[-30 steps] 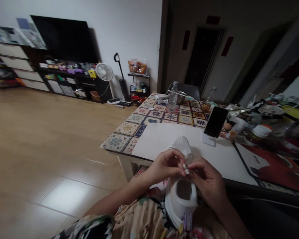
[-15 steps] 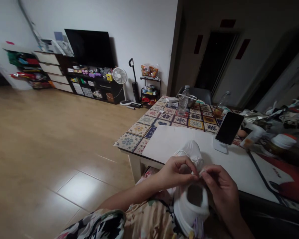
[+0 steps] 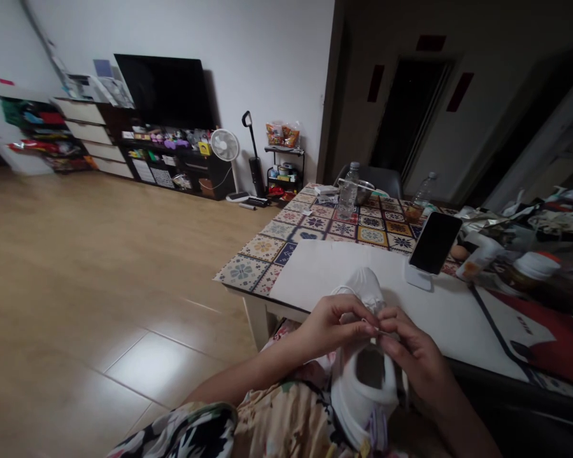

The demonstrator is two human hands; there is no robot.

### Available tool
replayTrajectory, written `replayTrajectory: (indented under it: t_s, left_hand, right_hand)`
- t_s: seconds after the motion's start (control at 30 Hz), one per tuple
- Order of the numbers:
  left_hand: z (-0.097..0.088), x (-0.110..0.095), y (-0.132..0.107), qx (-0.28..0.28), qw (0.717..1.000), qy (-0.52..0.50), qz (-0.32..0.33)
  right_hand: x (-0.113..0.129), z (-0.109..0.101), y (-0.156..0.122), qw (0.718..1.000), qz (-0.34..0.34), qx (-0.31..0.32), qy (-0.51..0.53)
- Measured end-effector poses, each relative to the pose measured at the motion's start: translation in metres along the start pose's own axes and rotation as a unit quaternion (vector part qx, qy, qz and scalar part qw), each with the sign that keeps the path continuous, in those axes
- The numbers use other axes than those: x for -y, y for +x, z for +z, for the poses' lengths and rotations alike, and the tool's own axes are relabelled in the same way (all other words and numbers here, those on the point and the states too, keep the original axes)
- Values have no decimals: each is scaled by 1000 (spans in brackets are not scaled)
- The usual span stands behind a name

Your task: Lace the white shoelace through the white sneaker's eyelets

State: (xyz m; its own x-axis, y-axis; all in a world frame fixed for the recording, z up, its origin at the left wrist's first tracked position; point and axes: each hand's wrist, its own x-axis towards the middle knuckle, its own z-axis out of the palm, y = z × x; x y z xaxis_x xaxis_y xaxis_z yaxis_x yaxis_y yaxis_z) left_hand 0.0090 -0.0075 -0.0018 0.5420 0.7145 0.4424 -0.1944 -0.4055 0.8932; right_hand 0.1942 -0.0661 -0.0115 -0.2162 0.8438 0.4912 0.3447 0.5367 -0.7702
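Left hand [image 3: 332, 327] and right hand [image 3: 413, 356] pinch a thin lace [image 3: 377, 331] above a white sneaker [image 3: 363, 407]; phone [image 3: 434, 243] stands on the tiled table [image 3: 305, 232].

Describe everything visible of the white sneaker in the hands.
The white sneaker looks like soft fabric, its toe pointing away, heel toward the person, dark opening facing up. A purple tab shows at the heel. A thin white lace loops over the top, pinched by the left hand and right hand.

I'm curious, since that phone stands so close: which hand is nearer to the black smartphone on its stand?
The right hand is nearer, just below and left of the smartphone in this view, not touching it. The left hand lies further left, farther away.
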Motion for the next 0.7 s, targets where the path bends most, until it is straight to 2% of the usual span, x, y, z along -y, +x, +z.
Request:
replayTrajectory:
  t_s: [0.07, 0.17, 0.23, 0.33, 0.4, 0.47, 0.57, 0.7]
  left_hand:
    - [0, 1, 0, -7, 1000, -2, -8]
    - [1, 4, 1, -17, 1000, -7, -15]
    - [3, 5, 2, -19, 999, -29, -27]
    - [4, 7, 3, -11, 996, -74, -50]
    - [3, 8, 4, 2, 995, -84, -57]
    - [1, 10, 6, 17, 995, -80, -64]
    - [-4, 16, 11, 15, 997, -45, -66]
    - [-15, 26, 19, -64, 994, 74, -42]
  right_hand:
    - [-2, 2, 1, 1000, -4, 20, 11]
    - [-1, 5, 2, 995, -53, -46, -73]
    - [2, 5, 2, 979, -109, -80, -155]
    - [8, 2, 0, 940, -197, -76, -267]
    - [12, 0, 0, 923, -224, -75, -305]
    - [14, -1, 0, 924, -237, -78, -290]
    - [16, -3, 0, 945, -248, -59, -207]
    - [22, -8, -2, 966, -254, 16, -52]
